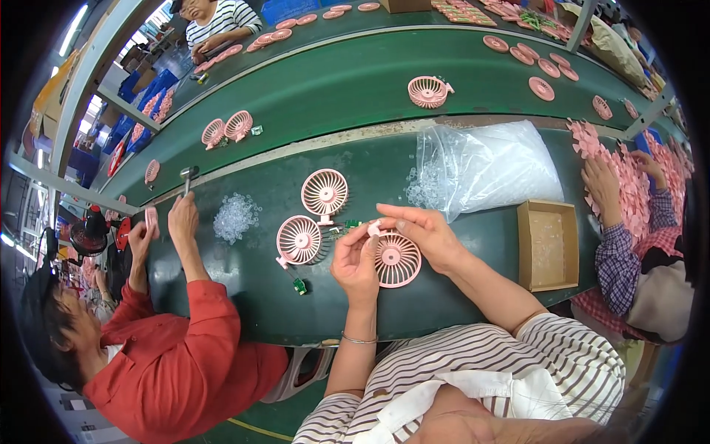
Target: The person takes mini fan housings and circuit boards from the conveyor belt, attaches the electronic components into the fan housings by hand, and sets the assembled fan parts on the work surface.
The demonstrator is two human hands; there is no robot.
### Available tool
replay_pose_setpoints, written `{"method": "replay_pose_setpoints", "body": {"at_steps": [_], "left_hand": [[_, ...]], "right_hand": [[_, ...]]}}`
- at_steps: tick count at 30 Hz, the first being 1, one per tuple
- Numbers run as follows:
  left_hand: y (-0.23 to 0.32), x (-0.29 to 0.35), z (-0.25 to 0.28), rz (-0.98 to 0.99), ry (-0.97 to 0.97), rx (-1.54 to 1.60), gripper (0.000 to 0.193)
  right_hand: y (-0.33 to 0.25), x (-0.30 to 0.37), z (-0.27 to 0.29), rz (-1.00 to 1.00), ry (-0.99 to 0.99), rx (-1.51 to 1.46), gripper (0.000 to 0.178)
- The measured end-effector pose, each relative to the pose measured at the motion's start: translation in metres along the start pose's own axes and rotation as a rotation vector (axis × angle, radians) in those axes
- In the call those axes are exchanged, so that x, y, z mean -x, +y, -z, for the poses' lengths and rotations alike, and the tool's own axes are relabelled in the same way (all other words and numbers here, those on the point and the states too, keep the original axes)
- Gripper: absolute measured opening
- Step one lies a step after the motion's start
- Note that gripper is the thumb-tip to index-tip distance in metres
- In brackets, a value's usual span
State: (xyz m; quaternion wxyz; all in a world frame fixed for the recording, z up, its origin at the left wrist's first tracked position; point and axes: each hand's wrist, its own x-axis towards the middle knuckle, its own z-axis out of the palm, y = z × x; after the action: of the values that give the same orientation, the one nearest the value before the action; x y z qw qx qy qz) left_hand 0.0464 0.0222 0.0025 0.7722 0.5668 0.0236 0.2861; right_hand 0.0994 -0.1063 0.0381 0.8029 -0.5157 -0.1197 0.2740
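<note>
Both hands meet over the pink fan [397, 259] I'm working on, which lies on the green table [444, 296] before me. To do this well, I'd steady the grille and seat the small white piece [373, 229] squarely. Left hand [355, 260] is curled, fingertips pinching that piece; right hand [423, 231] is half closed, fingers touching the fan's top edge.
</note>
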Motion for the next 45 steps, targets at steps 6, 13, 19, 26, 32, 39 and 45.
{"method": "replay_pose_setpoints", "body": {"at_steps": [6,13,19,26,32,39,45], "left_hand": [[0.000,0.002,-0.006,-0.019,0.003,-0.033,0.021],[-0.002,0.004,0.000,-0.126,-0.004,-0.274,0.021],[0.003,0.001,-0.002,-0.192,0.000,-0.492,0.020],[0.013,0.004,-0.010,-0.276,0.003,-0.719,0.021],[-0.002,0.009,0.004,-0.068,0.034,-0.389,0.023],[0.005,0.003,0.001,-0.272,-0.008,-0.640,0.022],[0.000,0.002,0.017,0.022,0.000,-0.089,0.021]], "right_hand": [[0.003,0.001,0.000,0.073,0.093,0.087,0.028],[0.005,0.007,-0.010,0.207,0.197,0.461,0.025],[0.000,0.009,-0.021,0.646,0.246,0.989,0.038],[0.004,0.011,-0.022,0.744,0.191,1.252,0.040],[0.012,0.018,-0.021,0.462,0.220,0.805,0.033],[0.019,0.013,-0.021,0.836,0.211,1.076,0.034],[-0.001,0.010,-0.010,0.380,0.046,0.922,0.031]]}}
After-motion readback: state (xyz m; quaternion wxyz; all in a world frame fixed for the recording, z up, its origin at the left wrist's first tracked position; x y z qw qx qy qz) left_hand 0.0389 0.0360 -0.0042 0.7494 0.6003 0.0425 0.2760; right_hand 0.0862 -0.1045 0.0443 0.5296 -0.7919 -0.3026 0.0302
